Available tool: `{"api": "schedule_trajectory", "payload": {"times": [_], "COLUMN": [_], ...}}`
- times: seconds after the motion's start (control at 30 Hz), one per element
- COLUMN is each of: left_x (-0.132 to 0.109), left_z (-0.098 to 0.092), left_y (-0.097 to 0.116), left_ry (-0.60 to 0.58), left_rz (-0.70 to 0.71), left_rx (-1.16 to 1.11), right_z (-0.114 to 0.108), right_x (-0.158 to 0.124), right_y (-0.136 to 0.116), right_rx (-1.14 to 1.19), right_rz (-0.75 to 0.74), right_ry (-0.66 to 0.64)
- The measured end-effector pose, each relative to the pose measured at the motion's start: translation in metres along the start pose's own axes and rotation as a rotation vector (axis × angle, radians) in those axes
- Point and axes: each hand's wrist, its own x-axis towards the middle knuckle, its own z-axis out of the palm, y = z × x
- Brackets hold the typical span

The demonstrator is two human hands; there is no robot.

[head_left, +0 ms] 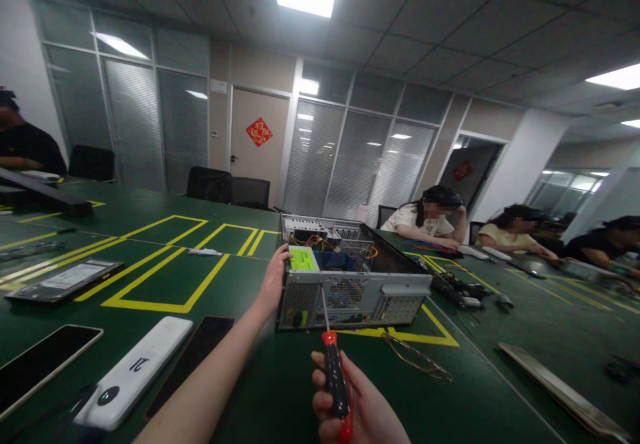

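Observation:
An open desktop computer case (350,291) lies on its side on the green table (280,391), its wiring and a green-labelled drive (303,259) showing. My left hand (273,279) rests on the case's left top edge beside that drive, fingers curled over the rim. My right hand (353,407) is closed around the red and black handle of a screwdriver (334,371). Its thin shaft points up at the case's front panel, with the tip just at the metal.
Near the left edge lie two dark phones (43,361), a white power bank (135,371), and a flat drive (65,277). A wire loop (417,357) and a metal side panel (565,391) lie right. Several people sit along the far right; another sits at the far left.

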Motion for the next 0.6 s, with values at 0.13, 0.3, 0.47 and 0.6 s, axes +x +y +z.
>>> {"api": "schedule_trajectory", "payload": {"times": [0.13,0.3,0.47,0.6], "left_x": [0.0000,0.0002,-0.0001,0.0000], "left_z": [0.0001,-0.0002,0.0000,0.0003], "left_y": [0.0015,0.0014,0.0012,0.0017], "left_ry": [0.002,-0.013,-0.008,-0.009], "left_rz": [0.001,-0.005,-0.016,-0.015], "left_rx": [0.003,0.000,-0.002,-0.002], "right_z": [-0.0060,-0.0046,-0.0013,-0.0037], "right_x": [-0.0004,0.0004,0.0008,-0.0010], "right_y": [-0.0051,-0.0027,-0.0016,-0.0057], "right_rx": [0.022,0.012,0.006,0.089], "right_rz": [-0.011,-0.002,0.000,0.012], "right_ry": [-0.071,-0.024,0.021,-0.042]}}
